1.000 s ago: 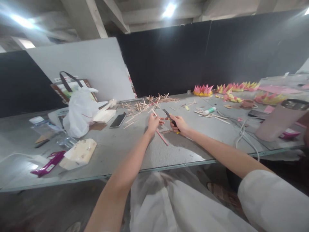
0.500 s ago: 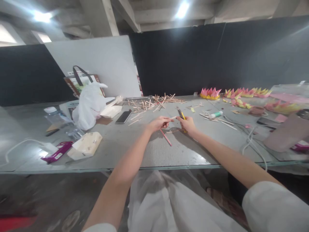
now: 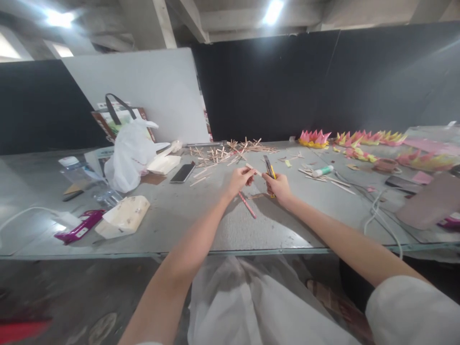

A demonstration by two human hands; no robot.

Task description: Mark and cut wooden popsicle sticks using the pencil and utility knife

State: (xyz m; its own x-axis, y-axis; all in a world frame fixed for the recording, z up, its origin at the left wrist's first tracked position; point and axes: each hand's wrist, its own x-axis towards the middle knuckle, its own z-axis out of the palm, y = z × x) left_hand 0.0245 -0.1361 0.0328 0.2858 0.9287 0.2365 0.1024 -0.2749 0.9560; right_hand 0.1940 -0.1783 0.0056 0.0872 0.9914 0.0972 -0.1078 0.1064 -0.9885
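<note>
My left hand (image 3: pixel 239 180) is closed in a pinch on a short wooden stick (image 3: pixel 253 169), held just above the grey table (image 3: pixel 201 225). My right hand (image 3: pixel 277 186) is wrapped round a yellow and black utility knife (image 3: pixel 268 167), whose blade end points up and away. The two hands are close together, almost touching, with the stick's end near the knife. A pink pencil (image 3: pixel 247 205) lies on the table just below my left hand.
A heap of wooden sticks (image 3: pixel 224 153) lies behind the hands, a black phone (image 3: pixel 183 172) to their left. White plastic bag (image 3: pixel 125 155), tissue pack (image 3: pixel 122 218) and purple packet (image 3: pixel 77 228) sit at left. Pink and yellow paper flowers (image 3: pixel 314 138), a glue tube (image 3: pixel 321 171) and cables (image 3: pixel 377 211) are at right.
My left hand has lifted the stick off the table and brought it up beside the knife. My right hand has turned the knife more upright. The camera view has shifted slightly.
</note>
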